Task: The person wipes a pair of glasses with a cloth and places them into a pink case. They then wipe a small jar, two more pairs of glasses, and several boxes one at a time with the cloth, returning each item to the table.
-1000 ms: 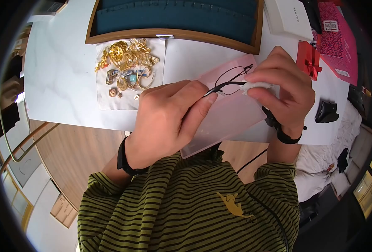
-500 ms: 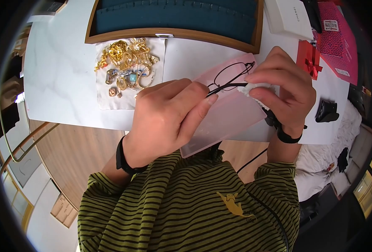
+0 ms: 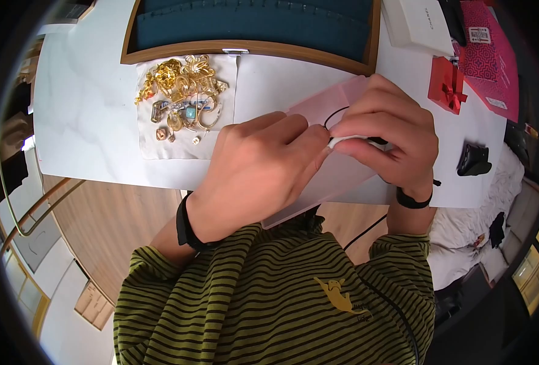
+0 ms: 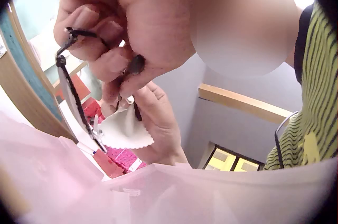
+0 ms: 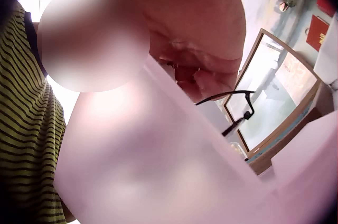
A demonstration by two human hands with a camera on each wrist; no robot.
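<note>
While the head view mostly hides the glasses [image 4: 79, 105], the left wrist's shows the left hand [image 4: 124, 26] gripping them, the right hand [image 4: 161, 126] pinching cloth [image 4: 127, 130] above a pink case [image 3: 336, 173].

The left hand [image 3: 257, 167], fingers curled, points to 2 o'clock, its forearm [image 3: 171, 244] reaching back between 7 and 8. Close by, the right hand [image 3: 394, 134] bends its fingers toward 9, wrist [image 3: 416, 190] below at 5.
</note>
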